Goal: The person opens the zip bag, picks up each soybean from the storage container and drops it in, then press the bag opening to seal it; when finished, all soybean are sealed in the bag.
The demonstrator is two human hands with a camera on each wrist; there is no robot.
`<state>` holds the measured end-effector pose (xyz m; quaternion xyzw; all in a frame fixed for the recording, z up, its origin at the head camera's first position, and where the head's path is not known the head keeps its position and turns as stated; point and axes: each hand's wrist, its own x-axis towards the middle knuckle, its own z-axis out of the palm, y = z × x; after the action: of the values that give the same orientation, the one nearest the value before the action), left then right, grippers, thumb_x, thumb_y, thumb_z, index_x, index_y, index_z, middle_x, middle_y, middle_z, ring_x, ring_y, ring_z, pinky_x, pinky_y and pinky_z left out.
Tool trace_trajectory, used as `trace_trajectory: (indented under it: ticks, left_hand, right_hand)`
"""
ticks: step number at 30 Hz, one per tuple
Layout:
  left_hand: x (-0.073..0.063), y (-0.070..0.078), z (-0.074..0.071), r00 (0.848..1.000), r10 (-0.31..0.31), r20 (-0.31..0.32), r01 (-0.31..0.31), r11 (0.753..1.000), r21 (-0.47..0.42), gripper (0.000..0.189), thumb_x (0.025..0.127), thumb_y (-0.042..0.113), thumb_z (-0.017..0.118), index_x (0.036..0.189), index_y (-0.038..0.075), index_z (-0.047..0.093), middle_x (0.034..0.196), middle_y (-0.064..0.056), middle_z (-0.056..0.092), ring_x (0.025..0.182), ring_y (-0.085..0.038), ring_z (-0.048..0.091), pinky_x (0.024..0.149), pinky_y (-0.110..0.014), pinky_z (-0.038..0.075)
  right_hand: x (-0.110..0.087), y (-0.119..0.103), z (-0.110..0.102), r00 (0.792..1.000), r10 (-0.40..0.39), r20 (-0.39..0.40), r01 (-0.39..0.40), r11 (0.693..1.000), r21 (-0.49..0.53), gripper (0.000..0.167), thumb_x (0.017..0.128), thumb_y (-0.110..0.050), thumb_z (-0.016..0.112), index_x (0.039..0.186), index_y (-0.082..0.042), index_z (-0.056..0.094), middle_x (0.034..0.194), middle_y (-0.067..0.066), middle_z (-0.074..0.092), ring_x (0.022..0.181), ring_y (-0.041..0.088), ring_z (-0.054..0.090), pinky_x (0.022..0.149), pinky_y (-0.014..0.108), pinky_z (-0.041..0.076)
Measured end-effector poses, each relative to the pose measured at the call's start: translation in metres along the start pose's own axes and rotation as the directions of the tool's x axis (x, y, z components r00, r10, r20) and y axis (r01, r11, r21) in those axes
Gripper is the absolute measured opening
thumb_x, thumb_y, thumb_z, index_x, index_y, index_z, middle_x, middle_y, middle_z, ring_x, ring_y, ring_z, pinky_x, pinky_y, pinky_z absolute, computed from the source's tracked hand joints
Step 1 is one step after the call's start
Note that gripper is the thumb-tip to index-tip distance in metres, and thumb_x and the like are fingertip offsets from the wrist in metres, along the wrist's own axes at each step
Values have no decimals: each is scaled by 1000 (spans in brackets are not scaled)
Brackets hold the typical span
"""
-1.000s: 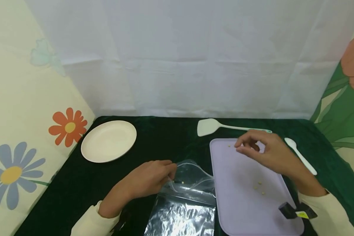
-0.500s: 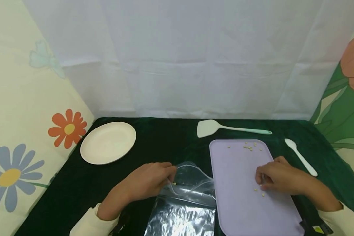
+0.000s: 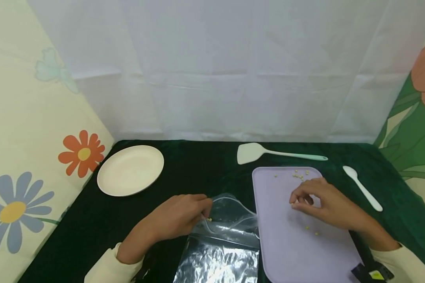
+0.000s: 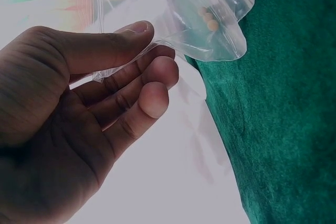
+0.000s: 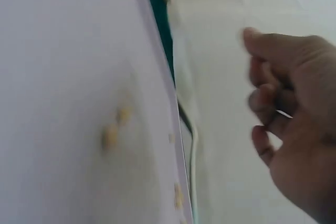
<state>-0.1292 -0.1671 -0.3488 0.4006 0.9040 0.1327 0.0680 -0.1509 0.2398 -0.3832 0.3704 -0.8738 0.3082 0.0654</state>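
Your left hand pinched the mouth of a clear bag beside the left edge of the lilac tray; your right hand pinched a bean above that tray.

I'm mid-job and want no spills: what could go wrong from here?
Spill: the left hand grips the clear bag by its mouth, and the small yellow pieces inside sit near that opening; a tilt might roll them out.
Drop: the right hand, above the lilac tray, seems to pinch a tiny pale piece, which could slip free.
Knock: the bag's edge lies by the tray's rim, so a tug could jar the tray and scatter its loose pieces.
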Motion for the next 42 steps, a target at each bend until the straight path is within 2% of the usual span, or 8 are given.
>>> trace_trajectory:
  ticks: [4, 8, 13, 23, 29, 34, 38, 42]
  left_hand:
    - [0, 0, 0, 1000, -4, 1, 4, 1000, 0, 21, 91, 4, 70, 94, 22, 61, 91, 11, 59, 66, -2, 49, 57, -20, 44]
    - [0, 0, 1, 1000, -4, 0, 4, 1000, 4, 20, 91, 5, 71, 95, 23, 61, 90, 12, 58, 65, -2, 49, 57, -20, 44]
    - [0, 1, 0, 1000, 5, 0, -5, 1000, -1, 20, 91, 5, 71, 94, 22, 60, 90, 11, 58, 65, -2, 49, 57, -20, 44]
    - [1, 3, 0, 1000, 11, 0, -11, 1000, -8, 19, 92, 4, 69, 94, 21, 60, 89, 10, 58, 65, -2, 48, 57, -20, 44]
    - [0, 3, -1, 1000, 15, -7, -15, 1000, 0, 19, 92, 3, 69, 94, 20, 61, 90, 9, 59, 65, -2, 48, 57, -20, 44]
    - [-1, 3, -2, 1000, 8, 2, -8, 1000, -15, 19, 91, 1, 70, 96, 18, 61, 93, 8, 61, 66, -2, 49, 58, -20, 45]
    - [-1, 2, -1, 1000, 12, 1, -12, 1000, -17, 21, 90, 0, 69, 95, 19, 61, 92, 7, 62, 66, -3, 49, 58, -20, 45]
    - [-1, 2, -1, 1000, 13, 0, -13, 1000, -12, 22, 90, 0, 69, 95, 20, 61, 91, 8, 61, 65, -3, 49, 57, -20, 44]
  right_hand:
    - [16, -17, 11, 996, 21, -92, 3, 966, 258, 19, 92, -10, 73, 102, -26, 69, 90, -11, 64, 81, 8, 55, 71, 28, 46]
    - [31, -34, 29, 991, 80, -104, -29, 907, 421, 14, 95, -9, 70, 103, -20, 70, 91, -3, 66, 82, 14, 58, 72, 30, 47]
    - [46, -52, 50, 993, 109, -48, -73, 876, 477, 10, 96, -19, 70, 106, -22, 71, 90, -4, 65, 84, 16, 58, 74, 34, 47]
    - [60, -63, 69, 998, 19, -60, 13, 863, 506, 16, 95, -17, 71, 109, -22, 73, 86, -5, 62, 82, 14, 56, 72, 33, 48]
    - [58, -60, 57, 996, 54, -71, -16, 889, 458, 15, 95, -21, 71, 109, -26, 72, 87, -7, 62, 84, 14, 56, 74, 33, 47]
    - [50, -46, 34, 997, 29, -70, -8, 958, 288, 12, 93, -25, 74, 104, -30, 72, 82, -14, 60, 79, 9, 55, 72, 31, 44]
    - [36, -32, 11, 999, -8, 45, 6, 999, 53, 14, 90, -23, 77, 96, -33, 70, 77, -22, 55, 71, 3, 51, 73, 31, 37]
    - [19, -21, -4, 972, 83, 219, -44, 983, -177, 20, 86, -20, 80, 84, -35, 67, 69, -25, 49, 65, -2, 44, 77, 36, 30]
